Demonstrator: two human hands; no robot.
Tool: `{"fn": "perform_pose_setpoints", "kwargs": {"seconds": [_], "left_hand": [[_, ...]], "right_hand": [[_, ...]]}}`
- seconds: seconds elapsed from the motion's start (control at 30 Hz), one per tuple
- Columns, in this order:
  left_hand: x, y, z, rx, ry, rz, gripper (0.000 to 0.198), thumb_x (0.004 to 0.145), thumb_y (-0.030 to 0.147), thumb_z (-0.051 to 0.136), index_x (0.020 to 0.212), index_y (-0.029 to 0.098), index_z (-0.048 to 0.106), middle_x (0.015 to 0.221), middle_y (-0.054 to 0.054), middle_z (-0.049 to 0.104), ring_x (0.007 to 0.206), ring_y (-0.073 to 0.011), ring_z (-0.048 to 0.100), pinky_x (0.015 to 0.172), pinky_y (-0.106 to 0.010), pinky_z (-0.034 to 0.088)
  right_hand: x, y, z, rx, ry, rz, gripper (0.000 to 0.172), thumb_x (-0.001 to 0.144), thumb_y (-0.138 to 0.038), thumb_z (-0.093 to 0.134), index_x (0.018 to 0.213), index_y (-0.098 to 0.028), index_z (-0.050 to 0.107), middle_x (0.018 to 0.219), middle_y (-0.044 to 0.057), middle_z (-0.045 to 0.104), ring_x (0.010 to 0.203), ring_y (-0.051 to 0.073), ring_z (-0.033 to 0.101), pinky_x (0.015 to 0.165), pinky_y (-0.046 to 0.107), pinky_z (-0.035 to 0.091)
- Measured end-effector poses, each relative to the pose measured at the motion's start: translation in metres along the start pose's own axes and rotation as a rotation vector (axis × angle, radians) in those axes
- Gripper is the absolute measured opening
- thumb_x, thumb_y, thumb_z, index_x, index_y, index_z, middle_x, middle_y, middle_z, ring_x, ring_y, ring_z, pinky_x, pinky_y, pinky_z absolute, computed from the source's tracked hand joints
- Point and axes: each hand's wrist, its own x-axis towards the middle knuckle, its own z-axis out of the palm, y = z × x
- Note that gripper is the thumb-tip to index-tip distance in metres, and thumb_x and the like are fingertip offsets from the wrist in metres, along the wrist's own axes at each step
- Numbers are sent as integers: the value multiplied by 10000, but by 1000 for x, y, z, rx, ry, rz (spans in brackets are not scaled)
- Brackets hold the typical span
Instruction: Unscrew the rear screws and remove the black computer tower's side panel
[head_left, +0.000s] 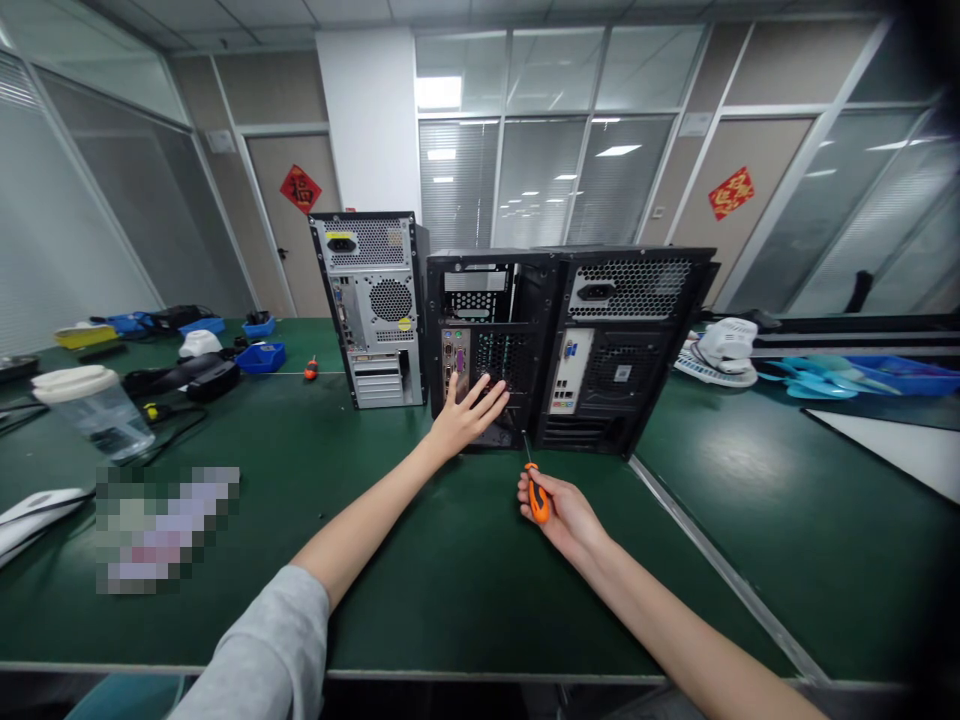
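My left hand (465, 415), fingers spread, presses rear of black computer case (491, 300); right hand (564, 512) grips orange screwdriver (536, 500). Case looks heavy, stiff: I'd brace frame edge.

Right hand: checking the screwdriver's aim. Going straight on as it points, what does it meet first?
Probably the lower rear panel of the middle black metal computer case, just right of the left hand; the right hand aims its orange-handled screwdriver there, though depth is unclear.
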Motion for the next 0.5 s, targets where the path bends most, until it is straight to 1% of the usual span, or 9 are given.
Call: {"fn": "perform_pose_setpoints", "kwargs": {"seconds": [0.1, 0.17, 0.3, 0.4, 0.5], "left_hand": [[0, 0, 1, -19, -32, 0, 505, 939, 132, 432, 1438, 209, 425, 1556, -114, 307, 1461, -302, 231, 1111, -729, 69], [-1, 0, 2, -21, -34, 0, 506, 938, 133, 434, 1438, 210, 425, 1557, -115, 305, 1462, -302, 226, 1110, -730, 66], [0, 0, 1, 10, 19, -1, 491, 942, 137, 429, 1429, 193, 436, 1558, -105, 300, 1467, -297, 208, 1119, -713, 35], [1, 0, 1, 6, 31, -4, 498, 938, 137, 443, 1433, 187, 429, 1555, -113, 303, 1473, -291, 177, 1121, -707, 28], [1, 1, 1, 11, 45, -8, 491, 939, 141, 449, 1427, 188, 438, 1556, -118, 294, 1479, -292, 145, 1121, -706, 29]], "right_hand": [[2, 1, -1, 23, -4, 10, 169, 828, -102, 602, 664, -112, 640, 568, 37, 637, 480, 102, 586, 441, 212, 500], [3, 2, -1, 38, -7, 17, 164, 826, -102, 603, 667, -116, 639, 570, 34, 636, 480, 100, 585, 442, 209, 496], [3, 1, -1, 65, -9, 35, 170, 837, -101, 588, 674, -125, 634, 570, 24, 633, 476, 94, 579, 439, 202, 491], [3, 0, 0, 85, -6, 47, 214, 870, -101, 537, 677, -123, 627, 563, 17, 625, 471, 84, 573, 440, 192, 489], [3, 0, 1, 105, -11, 59, 218, 876, -101, 528, 679, -131, 619, 560, 9, 620, 468, 77, 564, 442, 185, 490]]}}
